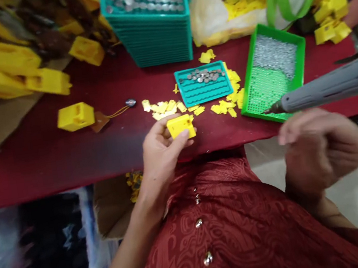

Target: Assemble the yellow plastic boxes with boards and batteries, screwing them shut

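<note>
Your left hand [164,147] has the yellow case [176,126] pinched, thumb across its face and fingers behind, just above the table [115,149] near its front edge. Your right hand [326,149] is curled just below the driver [331,87]; it is blurred, so I cannot tell whether it grips the tool or only sits beside it. If it has no firm hold, the driver could swing or drop, and its tip, over the near end of the green tray [250,70], might knock that tray and scatter the metal bits [274,53] heaped at its far end. Your thumb covers part of the case's face, so a tip brought to that side could slip and jab it. A light pinch may also let the case twist under pressure, and so near the edge a dropped one could roll off. Watch the small yellow parts [162,107] too: they lie loose just beyond your left fingers and around the teal tray [206,94], where a dragging hand could sweep them away. Bump that tray and its discs [204,76] could spill, since its wall looks low.
</note>
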The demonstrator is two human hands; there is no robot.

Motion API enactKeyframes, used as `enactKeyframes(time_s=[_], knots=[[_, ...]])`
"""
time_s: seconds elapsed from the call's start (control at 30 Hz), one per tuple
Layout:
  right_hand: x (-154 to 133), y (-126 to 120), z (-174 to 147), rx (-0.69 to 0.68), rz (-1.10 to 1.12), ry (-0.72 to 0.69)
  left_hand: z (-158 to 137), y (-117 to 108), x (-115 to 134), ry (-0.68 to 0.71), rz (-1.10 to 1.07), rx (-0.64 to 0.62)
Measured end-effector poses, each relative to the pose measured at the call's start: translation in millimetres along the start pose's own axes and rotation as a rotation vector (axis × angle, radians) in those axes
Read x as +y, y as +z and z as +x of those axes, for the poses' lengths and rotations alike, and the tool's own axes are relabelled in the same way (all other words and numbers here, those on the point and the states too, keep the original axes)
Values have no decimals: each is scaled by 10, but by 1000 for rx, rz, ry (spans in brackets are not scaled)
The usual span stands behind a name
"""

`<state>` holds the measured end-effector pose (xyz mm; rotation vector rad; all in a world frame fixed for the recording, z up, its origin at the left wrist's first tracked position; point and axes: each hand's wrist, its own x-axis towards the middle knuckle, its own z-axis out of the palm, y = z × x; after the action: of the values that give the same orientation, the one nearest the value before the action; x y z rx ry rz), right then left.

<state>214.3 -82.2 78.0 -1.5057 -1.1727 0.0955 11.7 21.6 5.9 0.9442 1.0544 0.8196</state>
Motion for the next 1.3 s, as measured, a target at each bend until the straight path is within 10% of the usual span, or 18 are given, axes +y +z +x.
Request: enactKeyframes(time_s=[0.1, 0.3, 0.7, 1.3], knots=[[213, -194, 122, 422, 30, -213, 33, 72, 10, -16, 30, -46], [634, -99, 445, 17, 361, -126, -46, 264, 35, -78, 74, -107], [1121, -98, 558, 436, 205, -29, -107, 423, 73, -140, 77, -34], [1236, -130, 528, 341, 206, -88, -114, 521, 105, -157, 96, -13]])
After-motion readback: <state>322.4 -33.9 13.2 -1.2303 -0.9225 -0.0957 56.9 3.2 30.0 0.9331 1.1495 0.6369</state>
